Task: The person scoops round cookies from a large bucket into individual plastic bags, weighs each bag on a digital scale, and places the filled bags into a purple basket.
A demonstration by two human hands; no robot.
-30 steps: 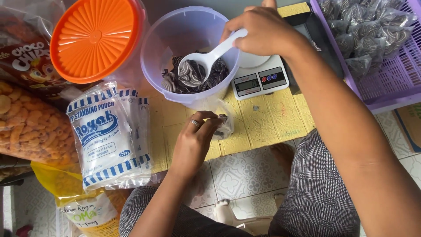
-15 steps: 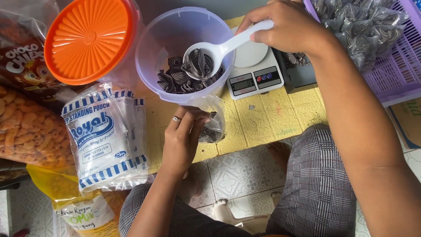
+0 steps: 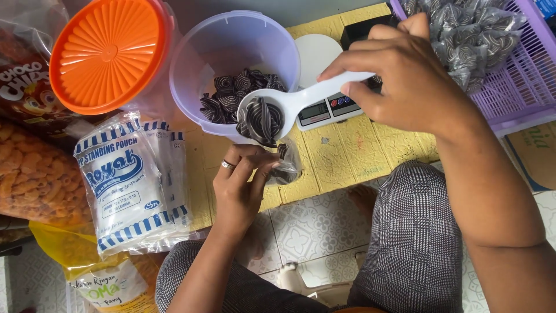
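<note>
My right hand [image 3: 405,78] grips a white plastic scoop [image 3: 292,107] loaded with dark swirl-patterned snacks [image 3: 262,122], held over the near rim of a clear tub [image 3: 231,55] that has more of the same snacks inside. Just below the scoop, my left hand [image 3: 240,188], with a ring on one finger, pinches open a small clear pouch [image 3: 286,165] that holds a few snacks. Both sit above a low yellow table [image 3: 347,150].
A small digital scale [image 3: 324,110] stands behind the scoop. An orange lid [image 3: 107,55] leans at the back left. A pack of clear pouches [image 3: 130,185] and bags of other snacks [image 3: 35,174] lie left. A purple basket [image 3: 515,75] of filled pouches sits right.
The scoop has lifted out of the tub with a load of snacks and come toward me, over the pouch in my left hand.
</note>
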